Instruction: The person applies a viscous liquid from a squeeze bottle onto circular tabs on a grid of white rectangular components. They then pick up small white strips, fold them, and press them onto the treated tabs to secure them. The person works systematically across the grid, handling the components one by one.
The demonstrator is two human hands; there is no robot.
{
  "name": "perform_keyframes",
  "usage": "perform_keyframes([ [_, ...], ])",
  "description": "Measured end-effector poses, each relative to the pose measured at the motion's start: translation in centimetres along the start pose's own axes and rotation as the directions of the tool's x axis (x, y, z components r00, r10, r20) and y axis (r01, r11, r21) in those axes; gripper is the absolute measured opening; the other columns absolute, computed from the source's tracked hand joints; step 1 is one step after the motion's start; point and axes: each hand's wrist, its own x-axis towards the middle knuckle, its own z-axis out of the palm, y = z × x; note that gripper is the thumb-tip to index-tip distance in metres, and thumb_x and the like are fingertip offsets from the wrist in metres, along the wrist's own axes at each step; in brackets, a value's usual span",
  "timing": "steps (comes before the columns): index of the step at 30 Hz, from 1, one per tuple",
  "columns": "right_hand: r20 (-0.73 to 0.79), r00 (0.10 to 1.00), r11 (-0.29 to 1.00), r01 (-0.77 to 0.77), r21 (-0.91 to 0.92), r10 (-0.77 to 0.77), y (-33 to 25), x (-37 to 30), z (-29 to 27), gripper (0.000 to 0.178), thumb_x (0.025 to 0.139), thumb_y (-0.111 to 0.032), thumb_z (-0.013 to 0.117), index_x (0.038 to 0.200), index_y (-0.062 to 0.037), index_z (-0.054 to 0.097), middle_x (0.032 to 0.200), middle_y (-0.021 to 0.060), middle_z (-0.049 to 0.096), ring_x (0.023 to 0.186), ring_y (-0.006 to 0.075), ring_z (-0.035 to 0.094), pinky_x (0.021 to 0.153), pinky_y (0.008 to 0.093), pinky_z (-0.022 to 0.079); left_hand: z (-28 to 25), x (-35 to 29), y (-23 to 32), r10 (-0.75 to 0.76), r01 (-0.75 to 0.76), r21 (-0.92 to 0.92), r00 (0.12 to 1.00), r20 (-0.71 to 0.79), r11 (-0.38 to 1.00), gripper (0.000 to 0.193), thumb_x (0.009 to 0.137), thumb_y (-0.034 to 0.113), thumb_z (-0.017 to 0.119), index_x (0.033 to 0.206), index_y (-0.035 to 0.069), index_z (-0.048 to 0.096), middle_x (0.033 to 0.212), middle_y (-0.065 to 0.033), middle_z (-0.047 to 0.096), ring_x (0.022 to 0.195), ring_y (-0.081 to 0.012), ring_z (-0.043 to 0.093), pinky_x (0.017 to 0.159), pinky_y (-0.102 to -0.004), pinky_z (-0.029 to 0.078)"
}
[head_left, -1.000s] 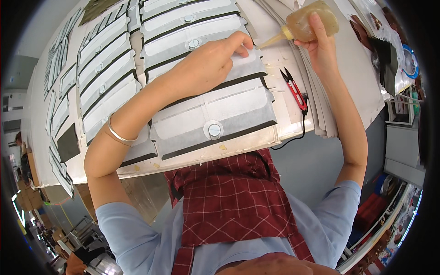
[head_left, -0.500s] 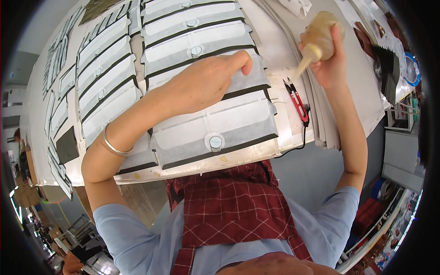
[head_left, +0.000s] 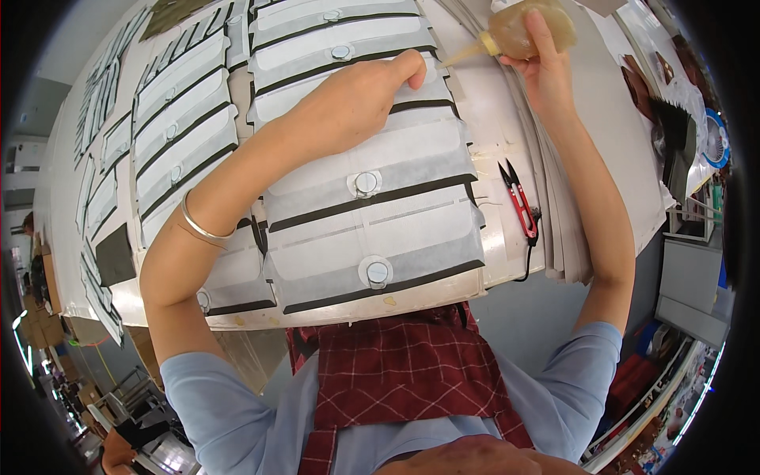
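Note:
My right hand [head_left: 546, 75] grips a translucent amber squeeze bottle [head_left: 529, 32] with a yellowish cap, tilted so its narrow nozzle slants down to the left. The nozzle's tip is by the right end of a panel row, just right of my left hand [head_left: 360, 95]. My left hand lies over the panels with its fingers curled in; whatever they hold, if anything, is hidden beneath. The grey-white panels [head_left: 412, 210] overlap in a column, each with a dark edge strip. Round metal discs [head_left: 377, 274] sit on pale circular patches on several of them.
Red-handled thread snips [head_left: 519, 202] lie right of the column, beside a dark cord. Further right are stacked grey sheets [head_left: 566, 237]. A second column of panels [head_left: 186, 119] runs on the left, near a dark square piece [head_left: 115, 255]. A blue fan [head_left: 716, 138] stands at far right.
My left hand has moved slightly up the column, uncovering another disc. My right hand has swung the bottle up and left, bringing its nozzle near the panels' edge.

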Motion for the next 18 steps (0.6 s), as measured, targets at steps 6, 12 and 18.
perform_keyframes([
  [6, 0.110, 0.994, 0.984, 0.034, -0.173, -0.015, -1.5, -1.2, -1.5, 0.048, 0.099, -0.043, 0.065, 0.127, -0.0058, 0.056, 0.111, 0.0068, 0.068, 0.093, 0.0150, 0.070, 0.060, 0.0261, 0.058, 0.2, -0.7, 0.1, 0.054, -0.054, 0.030, 0.998, -0.027, 0.998, 0.027, 0.091, -0.015, 0.038, 0.112, 0.001, 0.046, 0.117, -0.0181, 0.066, 0.113, -0.0383, 0.063, 0.096, -0.0424, 0.050],
  [12, 0.092, 0.995, 0.985, -0.047, 0.168, 0.032, -2.4, 0.5, -2.4, 0.052, 0.097, -0.046, 0.066, 0.127, -0.0051, 0.056, 0.111, 0.0067, 0.068, 0.093, 0.0147, 0.070, 0.061, 0.0265, 0.061, -1.2, -0.3, 1.0, -0.029, 0.032, -0.060, 0.998, 0.047, 0.998, 0.030, 0.089, -0.014, 0.034, 0.112, 0.002, 0.045, 0.122, -0.0187, 0.064, 0.116, -0.0371, 0.062, 0.101, -0.0437, 0.048],
  [18, -0.072, 0.995, 0.994, 0.070, 0.088, -0.064, -0.3, 3.3, 1.4, 0.049, 0.096, -0.041, 0.070, 0.129, -0.0077, 0.055, 0.109, 0.0095, 0.070, 0.092, 0.0203, 0.072, 0.067, 0.0328, 0.062, -2.1, 3.2, -2.4, 0.086, -0.085, 0.011, 0.985, -0.152, 0.996, 0.035, 0.087, -0.013, 0.034, 0.115, 0.004, 0.046, 0.125, -0.0203, 0.063, 0.128, -0.0375, 0.056, 0.111, -0.0445, 0.043],
])
